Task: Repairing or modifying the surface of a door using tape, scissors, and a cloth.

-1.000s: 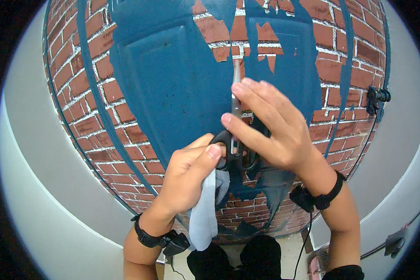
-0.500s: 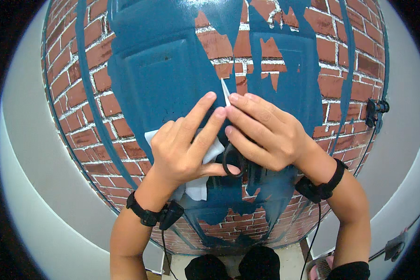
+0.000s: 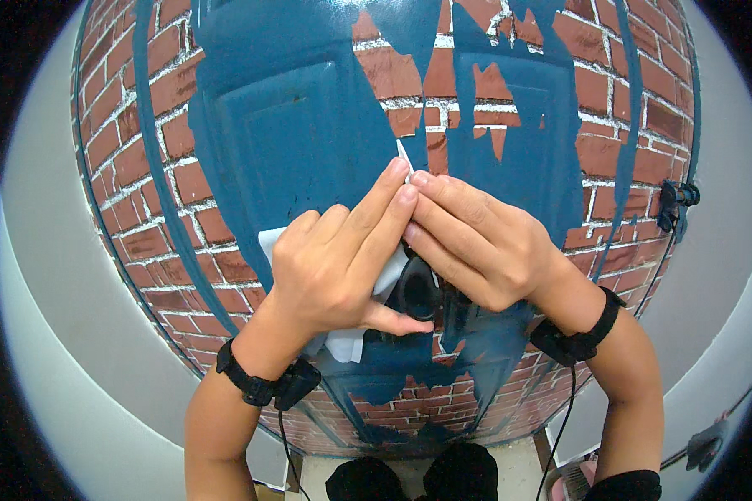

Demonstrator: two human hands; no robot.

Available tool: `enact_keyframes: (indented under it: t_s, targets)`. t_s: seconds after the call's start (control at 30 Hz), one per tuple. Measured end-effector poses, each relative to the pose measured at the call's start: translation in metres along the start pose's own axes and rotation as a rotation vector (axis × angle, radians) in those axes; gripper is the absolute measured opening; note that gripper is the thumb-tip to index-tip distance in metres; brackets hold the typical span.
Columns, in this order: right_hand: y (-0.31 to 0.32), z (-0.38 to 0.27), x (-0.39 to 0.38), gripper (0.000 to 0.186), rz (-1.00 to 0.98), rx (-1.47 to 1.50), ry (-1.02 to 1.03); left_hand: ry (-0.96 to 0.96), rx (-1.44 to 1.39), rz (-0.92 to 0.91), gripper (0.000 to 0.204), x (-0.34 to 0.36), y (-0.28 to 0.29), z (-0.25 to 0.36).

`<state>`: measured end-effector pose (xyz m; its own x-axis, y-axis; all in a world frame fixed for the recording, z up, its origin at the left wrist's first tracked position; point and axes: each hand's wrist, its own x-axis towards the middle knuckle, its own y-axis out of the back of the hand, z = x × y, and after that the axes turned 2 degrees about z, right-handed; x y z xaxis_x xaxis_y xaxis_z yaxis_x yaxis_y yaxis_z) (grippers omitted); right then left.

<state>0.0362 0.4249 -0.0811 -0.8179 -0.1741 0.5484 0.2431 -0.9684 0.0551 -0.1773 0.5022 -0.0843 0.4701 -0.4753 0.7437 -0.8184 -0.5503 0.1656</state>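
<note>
A pair of black-handled scissors (image 3: 418,288), with pale narrow blades, points away from me on a blue surface (image 3: 267,142) with brick-patterned patches. My left hand (image 3: 334,267) has its index and middle fingertips on the blade and its thumb stretched out below the handle loop. A pale grey cloth (image 3: 347,346) lies beneath that hand. My right hand (image 3: 489,250) lies across the scissors from the right, fingers pressed together, tips against the blade beside my left fingertips; its thumb is hidden.
A black clamp-like fitting (image 3: 677,200) with a cable is at the surface's right edge. Cables hang from both wrist devices. My dark-clad feet (image 3: 459,476) show below the near edge. A pink object (image 3: 572,484) and a dark grey item (image 3: 706,447) are at the lower right.
My left hand has moved from gripping the handle and cloth to extending its fingers onto the blade. My right fingertips have drawn together on the blade, and the cloth now lies under my left hand.
</note>
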Motion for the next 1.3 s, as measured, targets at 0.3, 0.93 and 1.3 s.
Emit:
enact_keyframes:
  t_s: [0.3,0.93,1.3]
  targets:
    - [-0.002,0.0011,-0.0022,0.042,0.006,-0.007,-0.005,-0.014,0.0,-0.008,0.113,-0.0005,-0.0027,-0.0011]
    - [-0.0002,-0.0006,-0.0025,0.043,-0.018,0.002,-0.012,-0.002,0.027,-0.01,0.11,-0.0024,-0.0035,0.0015]
    - [-0.0022,-0.0012,-0.0017,0.039,-0.014,-0.005,-0.019,-0.009,0.043,-0.003,0.11,-0.0035,-0.0038,0.0008]
